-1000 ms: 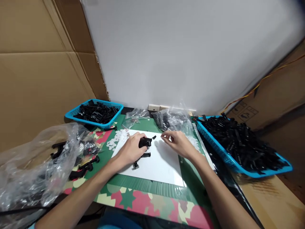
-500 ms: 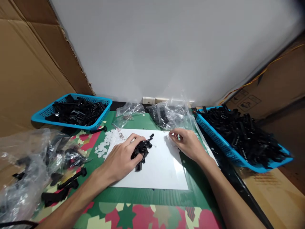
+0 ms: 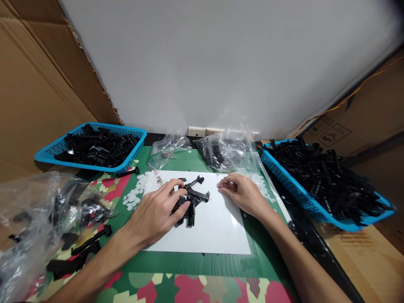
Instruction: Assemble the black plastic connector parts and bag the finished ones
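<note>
Two hands are being worked over a white sheet [image 3: 217, 235] that is lying on a green patterned mat [image 3: 195, 265]. A small heap of black plastic parts [image 3: 196, 195] is being gripped by the left hand [image 3: 156, 214], with thumb and forefinger closing around its near side. The heap is resting on the sheet, toward its far-left part, and several thin arms are sticking out to the right. The right hand [image 3: 244, 194] is being held just right of the heap, apart from it, with its fingertips being drawn together low over the sheet's far edge; whether anything is being pinched there cannot be told. White discs [image 3: 134, 195] are lying scattered on the mat by the sheet's far-left corner, and more are lying beyond the right hand. Two blue baskets are being kept at the sides, the left basket [image 3: 47, 155] and the right basket [image 3: 285, 189], both heaped with black pieces. Clear bags [image 3: 232, 153] are lying behind the sheet by the wall, and a crumpled bag [image 3: 28, 210] holding black pieces is lying at the far left
</note>
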A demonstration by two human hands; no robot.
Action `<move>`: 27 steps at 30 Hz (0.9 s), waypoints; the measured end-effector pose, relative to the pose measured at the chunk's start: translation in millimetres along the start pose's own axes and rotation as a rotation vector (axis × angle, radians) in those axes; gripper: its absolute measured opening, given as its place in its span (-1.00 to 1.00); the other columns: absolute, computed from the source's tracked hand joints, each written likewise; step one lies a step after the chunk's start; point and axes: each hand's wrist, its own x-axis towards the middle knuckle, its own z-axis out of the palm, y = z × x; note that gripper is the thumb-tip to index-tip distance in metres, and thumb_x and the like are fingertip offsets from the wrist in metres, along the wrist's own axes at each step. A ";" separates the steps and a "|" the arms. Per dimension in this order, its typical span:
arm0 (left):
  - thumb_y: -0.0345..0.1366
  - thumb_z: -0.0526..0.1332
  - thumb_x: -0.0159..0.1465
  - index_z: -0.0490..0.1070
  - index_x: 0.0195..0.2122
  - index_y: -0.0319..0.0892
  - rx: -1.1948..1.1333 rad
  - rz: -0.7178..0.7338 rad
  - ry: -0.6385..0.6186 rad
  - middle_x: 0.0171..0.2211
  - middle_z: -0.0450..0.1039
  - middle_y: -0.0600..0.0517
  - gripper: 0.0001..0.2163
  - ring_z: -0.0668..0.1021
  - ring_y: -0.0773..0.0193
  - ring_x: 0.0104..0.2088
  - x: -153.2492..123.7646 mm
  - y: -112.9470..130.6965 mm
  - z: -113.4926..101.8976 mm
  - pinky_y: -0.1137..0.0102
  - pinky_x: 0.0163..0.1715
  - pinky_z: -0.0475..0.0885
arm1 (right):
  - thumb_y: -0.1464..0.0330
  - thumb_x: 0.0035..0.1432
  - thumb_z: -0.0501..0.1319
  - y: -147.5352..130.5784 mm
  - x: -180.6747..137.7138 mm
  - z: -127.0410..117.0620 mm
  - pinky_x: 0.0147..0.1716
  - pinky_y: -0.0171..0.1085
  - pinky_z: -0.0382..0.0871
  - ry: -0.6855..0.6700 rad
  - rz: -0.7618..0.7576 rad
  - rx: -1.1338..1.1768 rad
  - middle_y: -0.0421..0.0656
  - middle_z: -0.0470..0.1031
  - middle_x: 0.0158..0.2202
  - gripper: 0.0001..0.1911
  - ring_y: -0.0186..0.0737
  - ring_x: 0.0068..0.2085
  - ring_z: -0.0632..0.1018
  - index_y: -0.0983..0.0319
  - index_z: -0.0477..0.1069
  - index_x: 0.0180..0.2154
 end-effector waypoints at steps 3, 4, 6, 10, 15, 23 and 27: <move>-0.10 0.00 0.56 0.46 0.03 -0.12 0.009 0.045 0.031 0.13 0.44 -0.12 -0.69 0.57 0.03 0.00 0.7 -1.2 -0.3 0.23 -0.15 0.42 | 0.32 0.26 0.35 1.1 -0.9 0.2 -0.37 -0.28 0.23 -0.023 -0.008 0.032 -0.18 0.59 -0.29 -0.96 -0.20 -0.33 0.53 0.14 0.58 -0.25; -0.10 0.02 0.56 0.47 0.03 -0.13 0.013 0.063 0.035 0.11 0.45 -0.13 -0.69 0.54 0.01 0.03 1.5 -1.5 -0.9 0.20 -0.10 0.41 | 0.33 0.26 0.34 0.8 -1.4 0.1 -0.36 -0.28 0.24 -0.028 -0.015 0.039 -0.17 0.59 -0.27 -0.96 -0.21 -0.33 0.52 0.14 0.57 -0.25; -0.07 0.05 0.55 0.48 0.03 -0.14 0.021 0.090 0.031 0.08 0.46 -0.12 -0.69 0.51 -0.02 0.04 3.4 -1.8 -2.7 0.14 -0.01 0.38 | 0.33 0.27 0.33 -0.5 -2.3 -0.6 -0.34 -0.28 0.26 -0.036 -0.034 0.063 -0.17 0.59 -0.24 -0.96 -0.22 -0.32 0.51 0.15 0.56 -0.25; -0.01 0.09 0.53 0.49 -0.04 -0.17 0.038 0.084 -0.007 -0.04 0.47 -0.12 -0.66 0.48 -0.02 -0.05 6.9 -1.6 -7.3 0.16 -0.06 0.35 | 0.31 0.29 0.32 -3.2 -3.4 -2.7 -0.35 -0.28 0.26 -0.063 -0.051 0.164 -0.17 0.57 -0.25 -0.93 -0.24 -0.35 0.47 0.16 0.54 -0.27; 0.01 0.09 0.52 0.40 -0.23 -0.17 0.025 0.067 -0.053 -0.26 0.45 -0.04 -0.65 0.45 0.06 -0.20 8.6 0.5 -15.4 0.24 -0.19 0.28 | 0.30 0.32 0.29 -6.2 -3.4 -4.3 -0.38 -0.28 0.25 -0.068 -0.055 0.232 -0.20 0.52 -0.38 -0.88 -0.25 -0.39 0.42 0.18 0.54 -0.29; 0.10 0.06 0.51 0.23 -0.39 -0.14 -0.382 -0.180 -0.108 -0.48 0.25 0.14 -0.55 0.33 0.28 -0.44 11.0 -6.9 -26.5 0.37 -0.38 0.12 | 0.27 0.27 0.37 -15.9 -3.8 -5.8 -0.37 -0.27 0.32 -0.052 -0.094 0.447 -0.15 0.65 -0.29 -0.87 -0.22 -0.33 0.53 0.19 0.63 -0.28; 0.10 0.15 0.47 0.25 -0.43 -0.16 -0.639 -0.214 -0.060 -0.48 0.18 0.15 -0.54 0.26 0.32 -0.45 26.3 -14.0 -29.0 0.40 -0.41 0.12 | 0.22 0.26 0.41 -17.2 -4.7 -0.9 -0.28 -0.22 0.46 -0.052 -0.124 0.583 -0.10 0.71 -0.25 -0.84 -0.13 -0.25 0.64 0.17 0.69 -0.27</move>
